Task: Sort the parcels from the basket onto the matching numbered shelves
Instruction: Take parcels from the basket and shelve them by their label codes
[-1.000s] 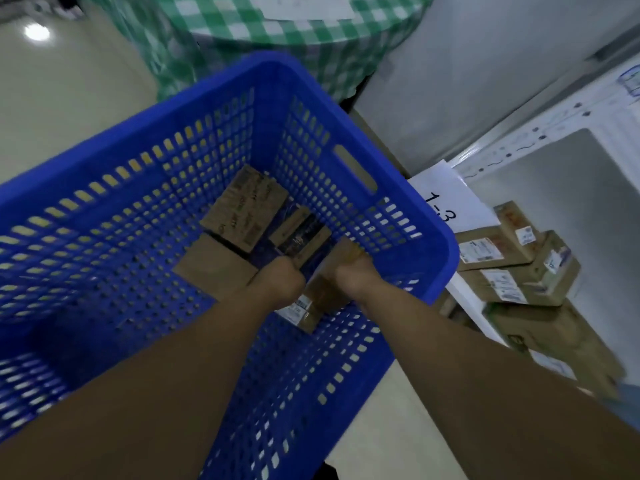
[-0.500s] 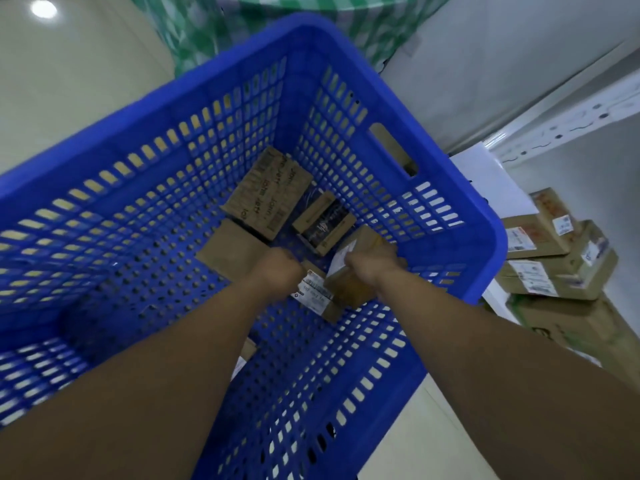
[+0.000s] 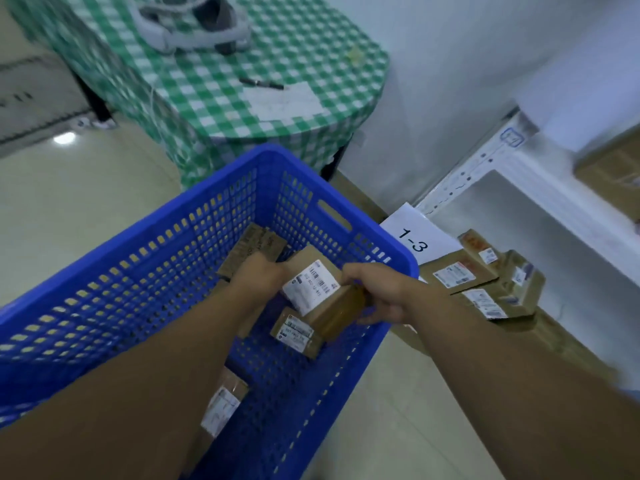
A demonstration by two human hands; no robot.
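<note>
A person's two bare hands lift a brown parcel (image 3: pixel 341 306) above the blue basket (image 3: pixel 145 271), its white label (image 3: pixel 310 285) facing up. The likeliest slip is a misread: the label's print is small, and a wrong reading would send the box to the wrong shelf (image 3: pixel 571 216), where only the "1-3" sign (image 3: pixel 414 239) is legible, to the right. The taped side under the right fingers looks slick, so the parcel could drop onto the small box (image 3: pixel 296 336) lying below it in the basket if one hand lets go early. On the way right it could clip the basket's rim or nudge the uneven stack of boxes (image 3: pixel 485 278) just beyond the sign.

The right grip (image 3: pixel 377 296) clasps the parcel's right end, thumb on top beside the label, fingers curled underneath. The left grip (image 3: pixel 258 277) is closed on the far left end, its fingertips hidden behind the box.
</note>
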